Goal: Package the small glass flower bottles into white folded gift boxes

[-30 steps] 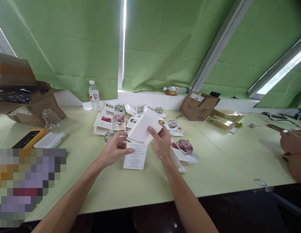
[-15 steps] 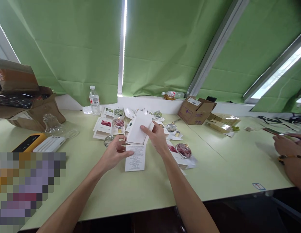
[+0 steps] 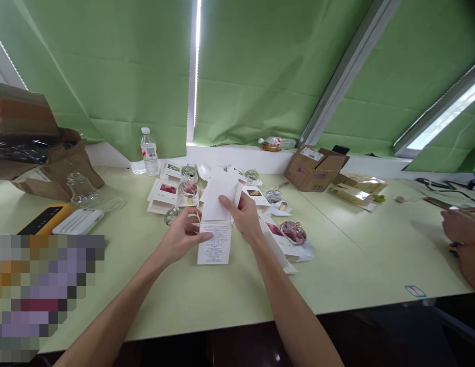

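Observation:
A white paper box (image 3: 214, 248) with small printed text on its near panel is between my hands above the table. My left hand (image 3: 180, 232) grips its left side, thumb on the printed panel and fingers curled behind the edge. My right hand (image 3: 245, 215) pinches a plain white cardboard piece (image 3: 216, 199) standing at the box's far end, thumb on the near face. Whether that piece is part of the box or separate, I cannot tell. Close by lie several white cartons with pictures and round clear ornaments, among them a pink-filled ornament (image 3: 294, 232) on the right.
A water bottle (image 3: 149, 153) stands at the back; another bottle (image 3: 277, 142) lies on the ledge. Cardboard boxes sit at left and at back right (image 3: 314, 168). A white power bank (image 3: 78, 222) and a glass jar (image 3: 80, 188) are left. Another person's hand (image 3: 461, 227) is far right.
The white cardboard piece in my right hand has gone from tilted to nearly upright, and shifted slightly left. My left hand keeps its hold on the box. The camera view has shifted slightly.

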`<act>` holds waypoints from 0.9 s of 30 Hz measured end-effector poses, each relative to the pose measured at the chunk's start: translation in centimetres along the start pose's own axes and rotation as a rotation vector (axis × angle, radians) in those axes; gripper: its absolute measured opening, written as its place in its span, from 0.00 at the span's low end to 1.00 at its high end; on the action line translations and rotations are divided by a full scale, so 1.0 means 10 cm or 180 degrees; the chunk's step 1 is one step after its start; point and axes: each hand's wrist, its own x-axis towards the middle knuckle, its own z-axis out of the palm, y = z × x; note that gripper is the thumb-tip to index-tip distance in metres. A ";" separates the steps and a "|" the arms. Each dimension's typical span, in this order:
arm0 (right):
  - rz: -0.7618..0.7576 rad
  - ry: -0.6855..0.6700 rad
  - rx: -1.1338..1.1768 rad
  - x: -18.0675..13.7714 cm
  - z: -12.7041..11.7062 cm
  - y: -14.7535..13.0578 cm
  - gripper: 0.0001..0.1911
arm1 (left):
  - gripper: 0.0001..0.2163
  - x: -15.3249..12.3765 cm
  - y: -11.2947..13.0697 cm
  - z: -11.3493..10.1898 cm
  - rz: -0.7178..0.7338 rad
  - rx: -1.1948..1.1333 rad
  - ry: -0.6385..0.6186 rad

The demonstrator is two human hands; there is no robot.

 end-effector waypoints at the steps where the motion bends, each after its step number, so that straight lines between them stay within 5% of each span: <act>1: 0.0004 -0.0009 -0.0001 -0.01 0.00 0.00 0.17 | 0.22 0.00 0.00 0.00 -0.0003 -0.0002 0.0010; 27: -0.0002 -0.0060 -0.0278 -0.08 0.00 0.08 0.18 | 0.24 -0.02 -0.03 0.01 -0.0003 0.0131 0.0102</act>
